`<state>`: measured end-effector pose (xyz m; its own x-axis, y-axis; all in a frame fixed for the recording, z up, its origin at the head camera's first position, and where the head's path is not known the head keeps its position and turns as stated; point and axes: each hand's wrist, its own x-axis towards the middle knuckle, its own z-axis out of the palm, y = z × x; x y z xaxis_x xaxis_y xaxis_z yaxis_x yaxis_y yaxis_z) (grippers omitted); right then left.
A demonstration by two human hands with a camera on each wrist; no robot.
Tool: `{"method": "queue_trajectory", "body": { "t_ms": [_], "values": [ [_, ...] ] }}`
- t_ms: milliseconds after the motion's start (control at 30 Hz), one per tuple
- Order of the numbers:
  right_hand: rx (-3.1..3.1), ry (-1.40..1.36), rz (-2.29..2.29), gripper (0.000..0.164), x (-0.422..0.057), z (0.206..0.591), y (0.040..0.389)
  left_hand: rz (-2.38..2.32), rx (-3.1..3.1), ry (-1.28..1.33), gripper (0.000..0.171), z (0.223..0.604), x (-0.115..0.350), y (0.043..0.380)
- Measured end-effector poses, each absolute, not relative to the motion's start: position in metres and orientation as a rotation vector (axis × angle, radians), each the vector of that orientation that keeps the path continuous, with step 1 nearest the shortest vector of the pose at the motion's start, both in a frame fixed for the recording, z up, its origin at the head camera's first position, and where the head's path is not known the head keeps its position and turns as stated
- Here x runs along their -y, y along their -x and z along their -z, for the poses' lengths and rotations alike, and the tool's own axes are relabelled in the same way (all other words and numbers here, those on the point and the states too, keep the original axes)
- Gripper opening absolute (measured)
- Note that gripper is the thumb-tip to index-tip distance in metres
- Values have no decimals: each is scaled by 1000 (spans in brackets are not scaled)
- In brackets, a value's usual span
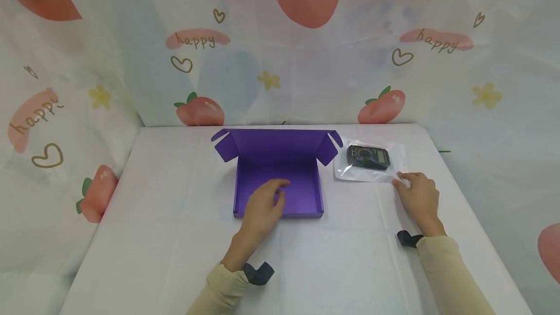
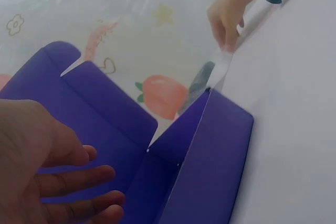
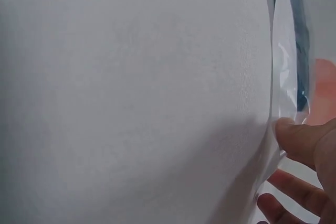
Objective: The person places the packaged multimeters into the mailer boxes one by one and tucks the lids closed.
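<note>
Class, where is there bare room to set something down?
Free: white tabletop left of the purple cardboard box, and in front, between beige sleeves. Crowded: the box, under the left hand, and right of it, where the right hand pinches a clear plastic bag holding a black multimeter.

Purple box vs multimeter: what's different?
The purple box is larger than the mostly black multimeter. The purple box stands open; the multimeter lies inside a plastic bag. Left hand is over the purple box; right hand pinches the multimeter's bag. Both are on the table.
</note>
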<state>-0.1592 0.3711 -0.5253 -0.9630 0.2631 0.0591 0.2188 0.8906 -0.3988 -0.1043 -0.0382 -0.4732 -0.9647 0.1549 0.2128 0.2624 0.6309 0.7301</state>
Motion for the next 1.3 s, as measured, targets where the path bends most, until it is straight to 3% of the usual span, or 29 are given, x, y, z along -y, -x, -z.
{"method": "queue_trajectory", "body": {
  "t_ms": [900,1300],
  "values": [
    [2978,359,-589,42,-379,516,125,1533,2695,632,38,465,-56,96],
    [2986,395,-613,42,-387,517,107,1572,2773,482,53,467,-91,97]
  ]
}}
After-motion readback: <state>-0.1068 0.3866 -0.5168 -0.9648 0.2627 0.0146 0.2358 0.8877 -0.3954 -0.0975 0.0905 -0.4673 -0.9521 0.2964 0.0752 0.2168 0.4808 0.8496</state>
